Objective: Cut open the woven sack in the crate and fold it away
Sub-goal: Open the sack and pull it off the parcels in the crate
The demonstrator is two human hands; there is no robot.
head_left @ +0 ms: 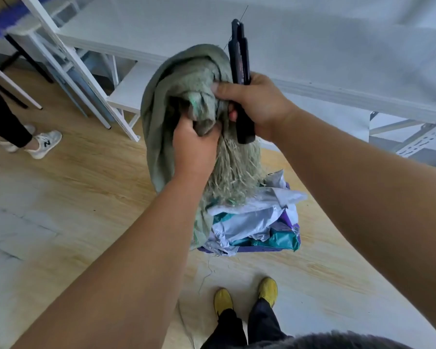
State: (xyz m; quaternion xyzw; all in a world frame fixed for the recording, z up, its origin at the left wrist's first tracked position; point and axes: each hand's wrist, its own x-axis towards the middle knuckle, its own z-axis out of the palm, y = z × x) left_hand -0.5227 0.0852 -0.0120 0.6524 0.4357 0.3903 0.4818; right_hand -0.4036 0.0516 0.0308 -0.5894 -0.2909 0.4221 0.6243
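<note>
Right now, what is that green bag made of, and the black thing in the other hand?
The green sack looks like woven plastic strips, dull and coarse: its cut edge frays into loose pale strands. The black cutter in the right hand seems hard matte plastic, smooth and straight-edged, though blur leaves that uncertain.

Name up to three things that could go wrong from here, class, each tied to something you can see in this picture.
1. The right hand holds both the black cutter and the green woven sack, so the tool could slip or nick the left hand gripping nearby.
2. Frayed strands hang loose and may snag or shed further.
3. Packages are heaped above the purple crate rim; the dangling sack could drag some out.
</note>
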